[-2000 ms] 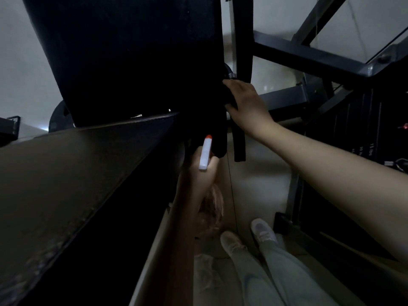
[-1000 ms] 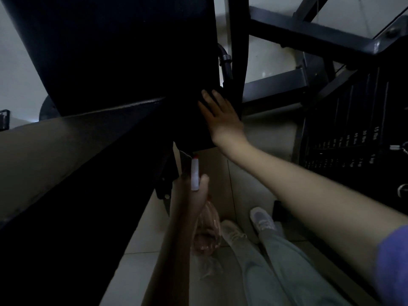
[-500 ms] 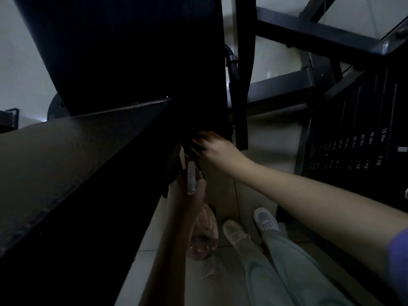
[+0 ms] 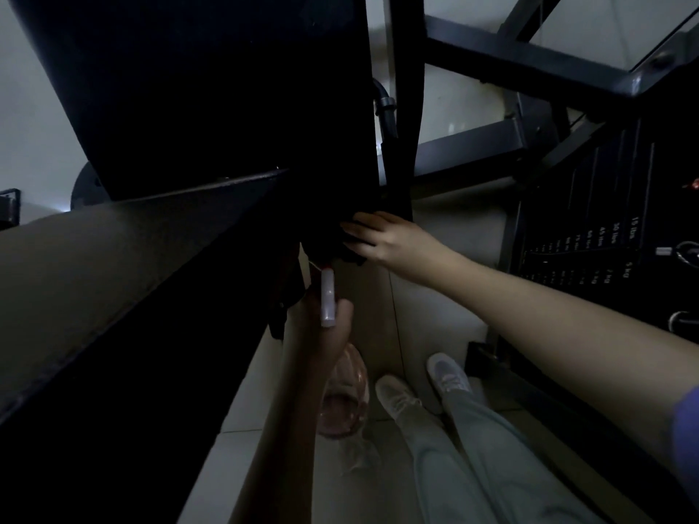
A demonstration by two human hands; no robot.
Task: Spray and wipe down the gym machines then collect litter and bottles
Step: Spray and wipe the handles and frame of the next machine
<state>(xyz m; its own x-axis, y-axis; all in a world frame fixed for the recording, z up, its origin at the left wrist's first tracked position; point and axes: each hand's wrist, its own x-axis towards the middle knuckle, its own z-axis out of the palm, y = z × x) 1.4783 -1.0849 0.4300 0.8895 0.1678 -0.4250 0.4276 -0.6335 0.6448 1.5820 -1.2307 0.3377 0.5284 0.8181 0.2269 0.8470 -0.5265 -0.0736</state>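
Darkness swallows most of the gym machine: its black pad (image 4: pixel 208 88) and the slanted beam (image 4: pixel 113 281) under it fill the left half with almost no detail, and both run out of view. Where pad and beam meet, near the middle, nothing can be told apart.

The right hand (image 4: pixel 382 240) reaches in from the right on a bare, nearly straight arm, with a purple sleeve (image 4: pixel 686 429) cut off at the edge. Its fingers lie spread and fairly straight against the bottom end of the pad. A dark shape sits under them; whether it is a cloth is too murky to tell.

The left hand (image 4: pixel 321 334) comes up from below, fingers wrapped round the neck of a spray bottle (image 4: pixel 342 400). The bottle's white head with its red tip points up at the pad just beside the right hand, and its clear pinkish body hangs below the fist. The trigger and fingertips are hidden behind the hand.

On the right stands a weight stack (image 4: pixel 605 240) with faint labels, partly cut off. Two pale shoes (image 4: pixel 397 395) stand on the tiled floor (image 4: pixel 378 296) below.
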